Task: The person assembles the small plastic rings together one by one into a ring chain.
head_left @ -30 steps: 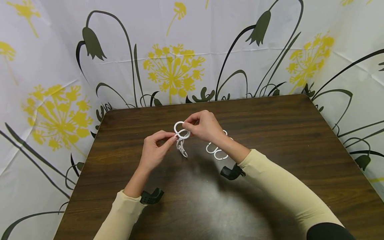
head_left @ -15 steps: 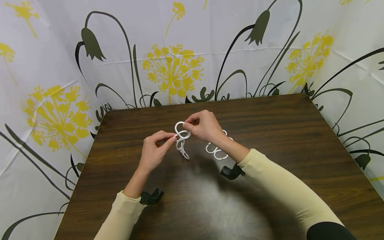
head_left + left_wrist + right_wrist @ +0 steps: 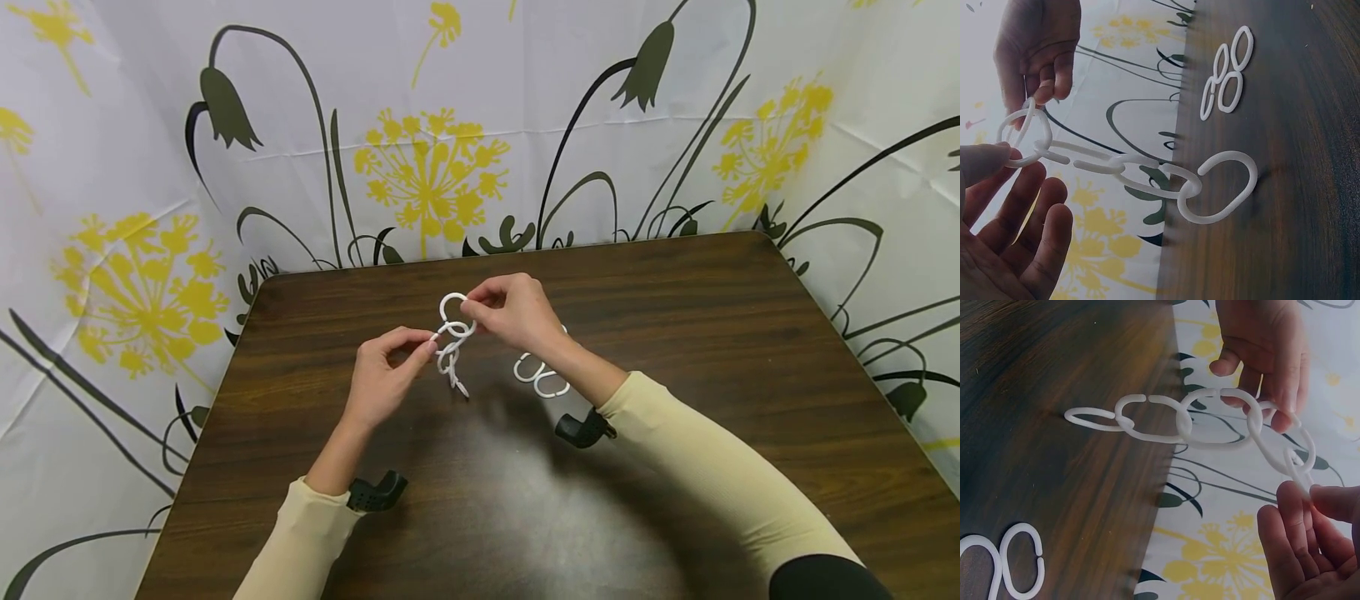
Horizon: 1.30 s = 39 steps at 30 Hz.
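White plastic chain links hang in a short chain (image 3: pixel 1219 218) between and below my two hands. My left hand (image 3: pixel 381 373) pinches the upper ring of that chain (image 3: pixel 1311 450) between thumb and index finger, its other fingers loosely bent. My right hand (image 3: pixel 516 312) pinches the topmost link (image 3: pixel 443 310), which passes through the ring in my left hand. Each link has a small gap in its side. The lowest link (image 3: pixel 1088 410) hangs close to the table; I cannot tell if it touches. My right fingertips hide part of the topmost link.
Several loose white links (image 3: pixel 552 394) lie together on the dark wooden table (image 3: pixel 480 500), partly behind my right wrist. A white curtain (image 3: pixel 480 67) with yellow and green plant prints stands behind the table. Black devices (image 3: pixel 378 492) are strapped at both wrists.
My right hand has risen slightly, lifting the topmost link higher above the ring in my left hand. The left hand has shifted a little left, and the hanging chain has swung slightly.
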### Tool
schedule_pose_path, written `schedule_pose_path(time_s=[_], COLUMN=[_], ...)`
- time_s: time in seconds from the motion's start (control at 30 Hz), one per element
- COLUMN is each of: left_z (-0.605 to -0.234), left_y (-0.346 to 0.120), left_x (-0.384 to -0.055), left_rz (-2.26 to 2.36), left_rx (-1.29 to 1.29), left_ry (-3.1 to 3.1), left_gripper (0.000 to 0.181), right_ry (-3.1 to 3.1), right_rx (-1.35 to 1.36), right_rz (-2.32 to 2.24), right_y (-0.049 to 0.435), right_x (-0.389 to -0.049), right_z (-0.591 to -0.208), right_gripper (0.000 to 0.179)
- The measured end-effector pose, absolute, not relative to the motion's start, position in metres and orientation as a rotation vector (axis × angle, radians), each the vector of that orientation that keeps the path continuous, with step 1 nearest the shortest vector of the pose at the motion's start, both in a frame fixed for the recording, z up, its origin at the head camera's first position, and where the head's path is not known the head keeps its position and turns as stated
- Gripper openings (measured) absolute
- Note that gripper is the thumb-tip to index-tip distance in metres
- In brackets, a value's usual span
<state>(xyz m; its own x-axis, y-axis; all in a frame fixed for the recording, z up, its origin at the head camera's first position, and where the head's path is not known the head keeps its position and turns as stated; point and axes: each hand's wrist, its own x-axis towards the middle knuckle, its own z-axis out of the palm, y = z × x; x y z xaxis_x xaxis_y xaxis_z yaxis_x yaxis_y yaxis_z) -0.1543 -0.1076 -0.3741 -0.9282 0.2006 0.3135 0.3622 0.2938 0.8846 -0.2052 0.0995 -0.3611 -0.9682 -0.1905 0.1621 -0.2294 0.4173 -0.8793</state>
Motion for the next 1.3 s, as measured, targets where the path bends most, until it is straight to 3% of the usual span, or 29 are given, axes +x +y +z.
schedule_pose_path(time_s=[0.57,1.3], left_z=[-0.3765,-0.3674], left_y=[-0.1131,-0.1103], left_x=[-0.1573,-0.1594], left_rz=[-1.714,-1.716], left_rx=[-0.490,-0.445], left_ry=[-2.475,-2.487], left_gripper=[0.015,0.021], right_ry=[-2.401,-2.349], right_rx=[0.341,0.414], right_rz=[2.115,2.259], right_y=[0.0953,0.0903], right_x=[-0.2053,-0.2002], right_z=[-0.3630,-0.3656], right_gripper=[0.013,0.010])
